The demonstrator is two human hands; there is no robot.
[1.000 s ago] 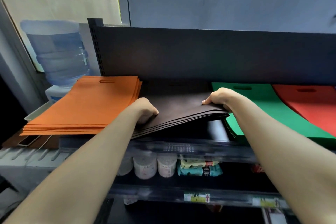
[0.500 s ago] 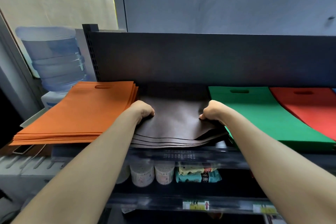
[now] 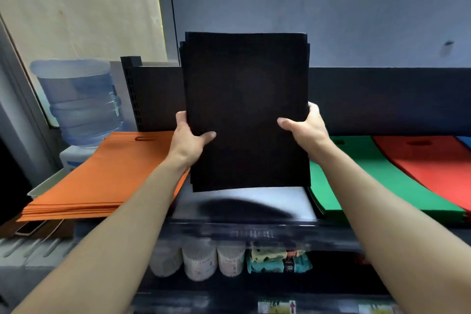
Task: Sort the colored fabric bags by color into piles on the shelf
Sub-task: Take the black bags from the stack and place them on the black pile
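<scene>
Black fabric bags (image 3: 244, 109), a stack held upright in both your hands over the shelf (image 3: 288, 201).
Your left hand (image 3: 190, 140) grips the stack's left edge, thumb curled onto the front face and fingers behind. Your right hand (image 3: 307, 130) grips the right edge the same way, thumb on the front and fingers wrapped round the back. The stack's lower edge hangs over a bare pale patch of shelf between the piles, with a dark shadow under it. The orange pile (image 3: 102, 173) lies flat to the left, just beside your left forearm. The green pile (image 3: 356, 186) lies flat to the right, with the red pile (image 3: 428, 168) overlapping its far side. A water bottle (image 3: 79, 102) stands behind the orange pile. Round jars (image 3: 201, 260) and snack packs (image 3: 277, 261) sit on the lower level.
</scene>
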